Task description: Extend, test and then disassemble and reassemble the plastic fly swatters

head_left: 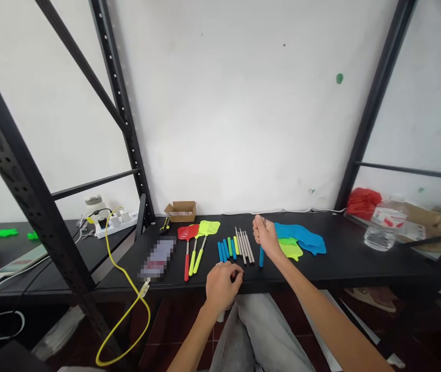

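Observation:
My right hand (266, 236) is closed in a fist, raised just over the table. A blue fly swatter handle (261, 256) sticks out below that fist; its upper part is hidden by the fingers. My left hand (222, 284) rests at the table's front edge, fingers loosely curled, with nothing visible in it. Between and behind the hands lie several blue, green and yellow handles (229, 248) and a row of grey metal rods (245, 247). Right of my right hand are blue swatter heads (305, 238) and a lime-green swatter head (290, 249).
Left of my hands lie a red swatter (187, 253) and yellow-green swatters (201, 253), then a blurred phone (158, 258) on a yellow cable (127, 279). Behind stand a small cardboard box (182, 211) and a cutter (165, 225). A plastic bottle (385, 227) is at right, near a rack post (375, 103).

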Available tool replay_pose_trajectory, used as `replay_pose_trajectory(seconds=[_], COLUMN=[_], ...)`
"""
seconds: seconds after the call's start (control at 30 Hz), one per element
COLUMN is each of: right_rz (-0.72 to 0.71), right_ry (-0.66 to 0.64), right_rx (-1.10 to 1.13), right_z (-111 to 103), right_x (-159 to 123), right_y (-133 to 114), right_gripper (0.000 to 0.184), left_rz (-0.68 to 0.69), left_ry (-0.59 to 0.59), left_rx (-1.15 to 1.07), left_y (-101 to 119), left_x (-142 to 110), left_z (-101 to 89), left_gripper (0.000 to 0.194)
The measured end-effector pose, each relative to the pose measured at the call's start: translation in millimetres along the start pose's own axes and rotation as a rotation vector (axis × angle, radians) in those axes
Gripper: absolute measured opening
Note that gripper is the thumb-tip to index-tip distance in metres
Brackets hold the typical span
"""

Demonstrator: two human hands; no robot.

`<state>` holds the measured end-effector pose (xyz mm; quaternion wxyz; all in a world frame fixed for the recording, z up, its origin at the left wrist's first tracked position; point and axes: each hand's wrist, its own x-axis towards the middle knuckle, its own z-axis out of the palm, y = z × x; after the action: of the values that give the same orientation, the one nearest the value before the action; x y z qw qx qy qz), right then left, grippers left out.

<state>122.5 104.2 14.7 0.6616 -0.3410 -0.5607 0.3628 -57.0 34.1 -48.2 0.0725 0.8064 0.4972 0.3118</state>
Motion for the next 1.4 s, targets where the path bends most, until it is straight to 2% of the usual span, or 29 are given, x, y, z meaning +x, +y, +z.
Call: replay_pose_trajectory(seconds=[0.1, 0.2, 0.4, 0.57, 0.67, 0.73, 0.8, 0.83, 0.9, 0.97, 1.03, 1.13, 1.17, 1.23, 1.4], right_rz=[-0.006, 0.047, 0.140, 0.252, 0.283, 0.248, 0.165, 0.115, 0.021, -0.071, -0.045, 0.171, 0.253, 0.358, 0.356], right_ry=[-0.014, -0.025, 0.018, 0.009, -0.009, -0.039, -0.042, -0.029, 0.080, 0.217, 0.338, 0.374, 0.345, 0.287, 0.139], right_rx=[-0.020, 0.040, 0.426, 0.638, 0.554, 0.362, 0.123, 0.003, -0.255, -0.565, -0.864, -1.146, -1.169, -1.171, -1.250], right_z=[4, 9, 31, 64, 74, 67, 44, 26, -22, -81, -140, -209, -223, -238, -237], right_x=[-1, 0, -4, -11, -11, -6, 3, 8, 18, 25, 25, 17, 12, 4, -3], right_y=[-1, -10, -33, -23, -12, -8, -8, -9, -10, -7, 1, 20, 27, 36, 41], right_gripper=[0.048, 0.050, 0.049, 0.048, 0.046, 0.044, 0.044, 0.047, 0.050, 0.056, 0.065, 0.082, 0.087, 0.094, 0.106], left_rz=[-0.006, -0.007, -0.030, -0.056, -0.104, -0.130, -0.150, -0.160, -0.172, -0.172, -0.173, -0.190, -0.194, -0.195, -0.179], left_ry=[-0.005, -0.011, -0.009, -0.038, -0.025, -0.005, 0.019, 0.032, 0.049, 0.053, 0.048, 0.037, 0.032, 0.021, 0.001], left_rx=[0.014, 0.009, -0.098, -0.160, -0.150, -0.155, -0.176, -0.184, -0.192, -0.193, -0.194, -0.193, -0.189, -0.183, -0.196], left_y=[1, 2, 2, -4, -10, -13, -15, -15, -15, -15, -14, -13, -13, -13, -12], left_x=[1, 1, 2, 4, 5, 7, 8, 9, 9, 10, 9, 9, 9, 8, 8], left_z=[-0.4, -1.5, -7.9, -6.9, -2.8, -0.6, 0.4, 0.4, -0.4, -1.6, -2.8, -3.3, -3.2, -2.8, -2.9], left_gripper=[0.018, 0.018, 0.032, 0.042, 0.046, 0.047, 0.048, 0.049, 0.051, 0.052, 0.052, 0.052, 0.051, 0.049, 0.047])
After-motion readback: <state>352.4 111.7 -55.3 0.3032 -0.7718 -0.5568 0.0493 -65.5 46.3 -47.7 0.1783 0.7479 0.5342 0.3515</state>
